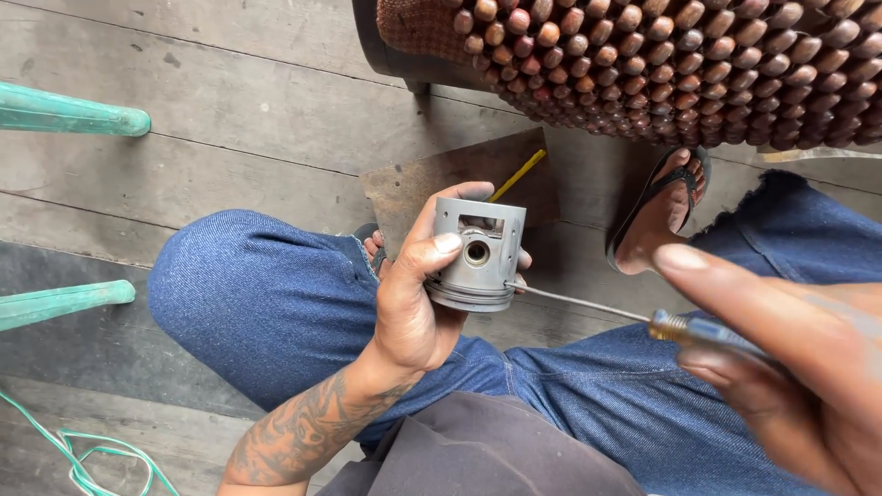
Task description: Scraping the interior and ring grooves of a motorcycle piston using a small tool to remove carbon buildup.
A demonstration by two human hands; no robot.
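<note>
Head view | one grey piston (478,253) over lap, crown down-left, pin hole facing camera; left hand (413,303) fingers wrapped around it | one screwdriver (597,308) in right hand (790,367) fingers, shaft near-horizontal, tip at piston's ring groove

Right hand (790,358) blurred, cut off at frame edge; screwdriver handle (707,332) mostly hidden under fingers (735,276).

Soft, even daylight; faint shadows cast. Piston (478,255) rendered sharp, no glare; right hand (781,367), nearer lens than piston, heavily blurred.
</note>
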